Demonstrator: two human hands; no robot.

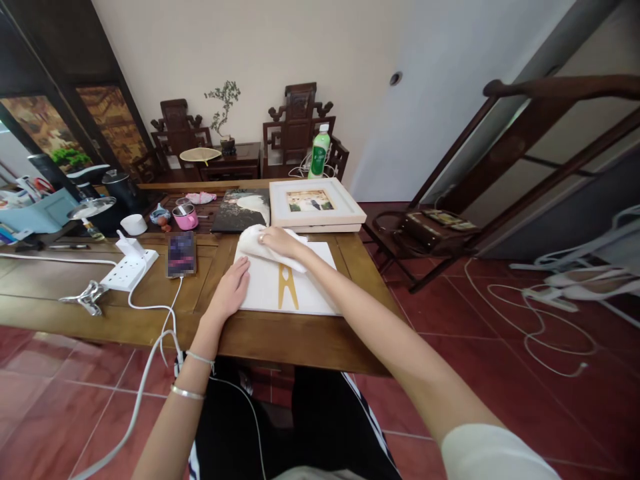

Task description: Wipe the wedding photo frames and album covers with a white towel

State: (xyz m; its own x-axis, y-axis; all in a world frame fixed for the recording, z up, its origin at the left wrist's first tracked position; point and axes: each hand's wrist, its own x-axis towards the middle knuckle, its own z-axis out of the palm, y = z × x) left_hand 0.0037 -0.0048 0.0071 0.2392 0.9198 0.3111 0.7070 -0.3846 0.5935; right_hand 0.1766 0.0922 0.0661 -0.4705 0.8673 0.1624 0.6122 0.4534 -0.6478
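Observation:
A flat white board or cover [320,287] lies on the wooden table, with a gold clothes-peg shape [287,293] on its face. Part of that shape is hidden under a white cloth [250,241]. My right hand [278,241] presses on the cloth near the board's far edge, its fingers closed on the fabric. At the board's left edge rests my left hand [232,287], fingers stretched out and holding nothing. I cannot tell whether the gold shape is printed or a separate piece.
Beyond the board are a boxed picture frame [320,213], a dark picture panel [241,210] and a green bottle [320,152]. To the left lie a phone [181,255], a power strip [131,269], a pink cup [185,217] and a metal tripod stand [90,298]. Cables hang off the front edge.

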